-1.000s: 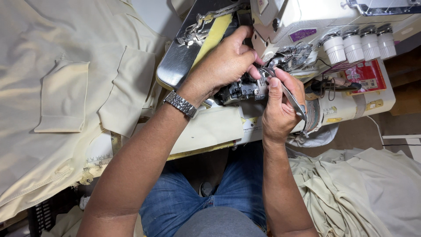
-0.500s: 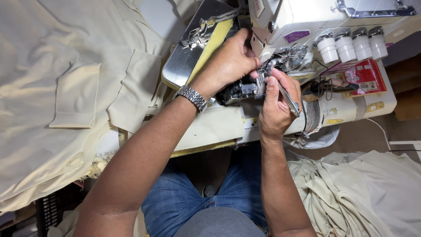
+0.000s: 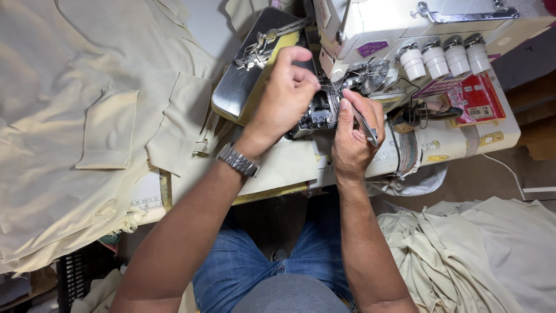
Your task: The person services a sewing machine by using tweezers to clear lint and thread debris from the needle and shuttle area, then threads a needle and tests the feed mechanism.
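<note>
1. Thin pale thread [image 3: 329, 88], upper centre, at the cream overlock sewing machine [image 3: 394, 29]: light, limp, easily snapped; take it near the end.
2. Left hand [image 3: 284, 95]: grip pinching thread.
3. Right hand [image 3: 352, 136]: grip closed around slim metal tweezers [image 3: 366, 126].

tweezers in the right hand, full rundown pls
The tweezers look like thin, bright metal, long and narrow. They lie slanted across the right hand, gripped between thumb and fingers, with the blunt rear end poking out toward the wrist side. Their tips point up-left into the needle area of the sewing machine, but are hidden there, so open or shut cannot be told.
</note>
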